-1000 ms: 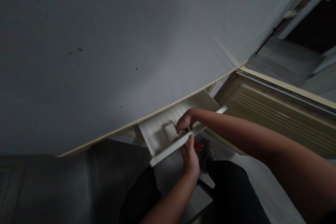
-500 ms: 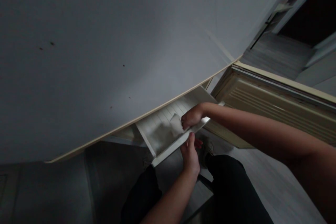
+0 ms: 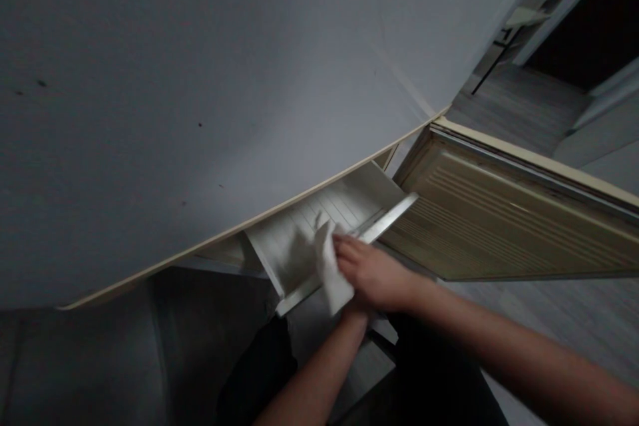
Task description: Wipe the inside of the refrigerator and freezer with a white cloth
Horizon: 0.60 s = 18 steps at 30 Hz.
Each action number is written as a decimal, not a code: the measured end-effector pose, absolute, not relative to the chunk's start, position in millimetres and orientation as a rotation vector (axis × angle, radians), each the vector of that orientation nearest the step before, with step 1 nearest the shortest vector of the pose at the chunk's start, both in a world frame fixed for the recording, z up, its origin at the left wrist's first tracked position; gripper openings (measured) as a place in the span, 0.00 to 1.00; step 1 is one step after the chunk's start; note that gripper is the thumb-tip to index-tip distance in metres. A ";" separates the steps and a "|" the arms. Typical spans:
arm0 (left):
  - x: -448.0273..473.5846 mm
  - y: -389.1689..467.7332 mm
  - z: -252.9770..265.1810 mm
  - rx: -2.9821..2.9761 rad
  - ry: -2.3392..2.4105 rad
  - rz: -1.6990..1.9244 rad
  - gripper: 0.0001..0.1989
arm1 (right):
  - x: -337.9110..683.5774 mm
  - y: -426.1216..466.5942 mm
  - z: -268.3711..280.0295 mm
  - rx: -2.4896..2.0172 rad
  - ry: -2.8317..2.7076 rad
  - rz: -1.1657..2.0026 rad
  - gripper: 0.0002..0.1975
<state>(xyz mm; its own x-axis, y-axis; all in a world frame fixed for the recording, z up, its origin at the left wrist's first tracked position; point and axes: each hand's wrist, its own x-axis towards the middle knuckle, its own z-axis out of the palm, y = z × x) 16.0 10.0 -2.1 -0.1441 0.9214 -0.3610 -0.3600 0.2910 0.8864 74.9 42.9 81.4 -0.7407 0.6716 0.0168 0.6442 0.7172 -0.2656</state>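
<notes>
A pale drawer [image 3: 359, 196] with a ribbed floor is pulled part way out below the big grey surface. My right hand [image 3: 372, 273] is closed on a white cloth [image 3: 329, 269], which drapes over the drawer's front rim and hangs down outside it. Beneath my right hand, close to the drawer front, is my left hand [image 3: 357, 314]. Its fingers are hidden behind the right hand, so their grip does not show.
A yellowed, ribbed fridge door [image 3: 479, 213] stands swung out to the right of the drawer. The grey surface [image 3: 224, 80] with a yellowish edge overhangs the drawer. My dark-trousered legs [image 3: 439, 366] are below, above a grey floor [image 3: 539, 319].
My right hand has come from inside the drawer over its front rim towards me, bringing the cloth along. It now covers my left hand's fingers. The view has shifted slightly.
</notes>
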 end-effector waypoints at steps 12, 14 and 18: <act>10.5 13.5 -13.1 0.683 1.209 1.195 0.12 | -1.2 11.4 40.5 -0.664 -2.694 -0.019 0.19; 16.5 16.0 -9.8 0.683 1.293 1.185 0.08 | 28.0 23.2 39.4 -0.691 -2.661 -0.062 0.18; 19.2 17.6 -10.8 0.706 1.296 1.197 0.13 | 107.9 49.6 28.4 -0.866 -2.511 -0.176 0.17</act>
